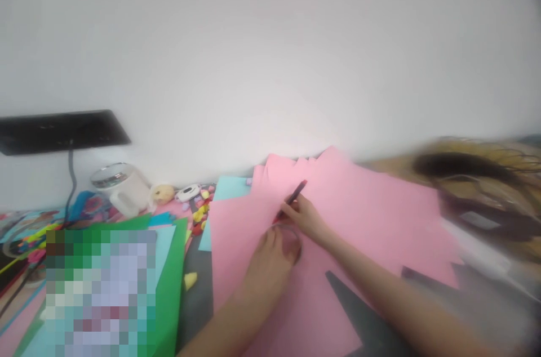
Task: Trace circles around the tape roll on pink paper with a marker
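Observation:
My right hand [305,217] grips a black marker with a red end [296,192], held at a slant with its lower tip by the pink paper [240,227]. Close beside it, my left hand [274,250] holds a round, see-through object [297,244] down against that paper, fingers curled over its rim. The marker's tip is near the rim; whether the two touch is too blurred to tell. What kind of round object it is cannot be made out.
Overlapping pink sheets [380,208] spread to the right. Green paper [180,289] lies left, with a pixelated patch over it. A white mug [133,193], small colourful pieces [200,213] and a dark panel [63,132] stand behind. Blurred dark items [486,210] sit far right.

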### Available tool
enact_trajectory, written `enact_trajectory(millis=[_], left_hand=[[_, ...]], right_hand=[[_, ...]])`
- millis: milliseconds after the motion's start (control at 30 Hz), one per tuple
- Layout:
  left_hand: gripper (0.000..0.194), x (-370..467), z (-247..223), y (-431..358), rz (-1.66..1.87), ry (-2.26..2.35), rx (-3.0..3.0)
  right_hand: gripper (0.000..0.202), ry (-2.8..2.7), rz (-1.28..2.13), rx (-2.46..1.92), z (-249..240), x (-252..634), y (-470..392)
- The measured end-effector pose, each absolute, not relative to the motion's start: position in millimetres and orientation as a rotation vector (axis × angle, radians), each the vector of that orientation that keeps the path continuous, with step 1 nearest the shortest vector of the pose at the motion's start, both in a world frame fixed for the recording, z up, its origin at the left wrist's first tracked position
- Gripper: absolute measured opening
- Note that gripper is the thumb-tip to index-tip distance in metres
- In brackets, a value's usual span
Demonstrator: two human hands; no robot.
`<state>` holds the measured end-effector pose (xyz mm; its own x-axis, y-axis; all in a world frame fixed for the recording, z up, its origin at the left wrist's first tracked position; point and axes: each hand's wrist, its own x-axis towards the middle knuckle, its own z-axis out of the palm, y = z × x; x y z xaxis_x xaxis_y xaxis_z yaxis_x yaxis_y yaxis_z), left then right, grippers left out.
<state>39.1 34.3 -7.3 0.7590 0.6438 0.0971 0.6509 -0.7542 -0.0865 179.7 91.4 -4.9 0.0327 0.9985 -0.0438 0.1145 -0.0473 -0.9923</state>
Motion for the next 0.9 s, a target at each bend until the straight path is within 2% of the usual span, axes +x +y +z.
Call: enact_trajectory(millis=[467,700,900], left_hand=[[0.046,40,5,34,-0.073,-1.089,-2.921],[0.048,41,18,33,-0.024,-1.062,-2.903],[0.035,44,32,37,0.012,-1.209,-2.972]], right_hand=[[0.011,-1.395,0.925,-1.568,-4,191,94],[0.032,-1.272,0.795,-1.687,-6,214,69],[0.031,-1.204,0.870,-1.708,0,230,40]])
